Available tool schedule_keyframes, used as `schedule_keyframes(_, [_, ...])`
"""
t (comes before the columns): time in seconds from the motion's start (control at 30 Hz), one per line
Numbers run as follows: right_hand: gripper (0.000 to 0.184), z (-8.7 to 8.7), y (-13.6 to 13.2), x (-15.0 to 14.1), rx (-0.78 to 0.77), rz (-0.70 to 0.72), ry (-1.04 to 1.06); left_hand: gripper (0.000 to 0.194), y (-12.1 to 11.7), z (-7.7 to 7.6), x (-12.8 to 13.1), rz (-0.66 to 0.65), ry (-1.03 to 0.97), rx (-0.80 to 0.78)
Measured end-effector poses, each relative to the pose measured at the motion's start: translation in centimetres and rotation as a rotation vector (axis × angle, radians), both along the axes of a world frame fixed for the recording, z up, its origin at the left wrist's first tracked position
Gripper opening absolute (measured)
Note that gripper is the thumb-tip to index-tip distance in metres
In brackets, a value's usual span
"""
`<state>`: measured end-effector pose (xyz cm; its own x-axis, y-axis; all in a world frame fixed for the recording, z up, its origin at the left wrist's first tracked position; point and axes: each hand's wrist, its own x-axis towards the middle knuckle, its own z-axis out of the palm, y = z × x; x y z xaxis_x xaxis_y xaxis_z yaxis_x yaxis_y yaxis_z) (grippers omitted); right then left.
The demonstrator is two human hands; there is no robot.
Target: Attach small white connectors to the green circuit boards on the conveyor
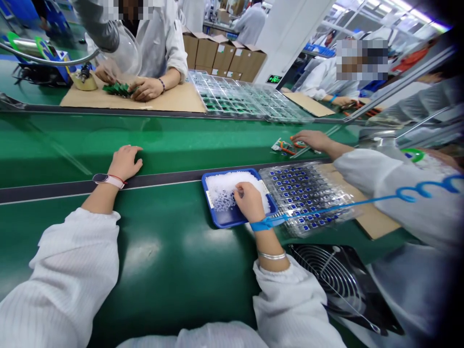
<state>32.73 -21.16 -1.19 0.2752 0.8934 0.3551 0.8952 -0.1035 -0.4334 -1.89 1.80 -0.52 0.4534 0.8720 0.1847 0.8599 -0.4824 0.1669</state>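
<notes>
Right hand dips into a blue tray of white pieces

The blue tray sits mid-scene on the near green tabletop. The person's right hand curls over it, fingers bent down at the small white pieces; I cannot tell whether thumb and fingertips meet or grip a piece. A blue wrist strap and a silver bangle circle this arm. The left hand, well to the left, lies palm down with fingers apart, nothing visible in it, a smartwatch at its wrist.

Just right of the blue tray, a clear plastic tray carries rows of blue-and-black components. A fan with a wire grille lies near right. Beyond, 1 co-worker's hand is at an orange-handled tool; far left, another co-worker's hand touches green circuit boards.
</notes>
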Motion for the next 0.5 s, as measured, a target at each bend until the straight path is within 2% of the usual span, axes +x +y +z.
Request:
schedule_keyframes(0.33, [0.007,1.4,-1.0,1.3,-0.042,-0.01,0.233,0.046,0.5,-0.4,-0.2,-0.004,0.007,-0.017])
schedule_keyframes(0.5, [0.011,2.9,-2.2,1.7,-0.125,0.055,0.276,0.047,0.4,-0.2,-0.2,0.008,0.018,-0.044])
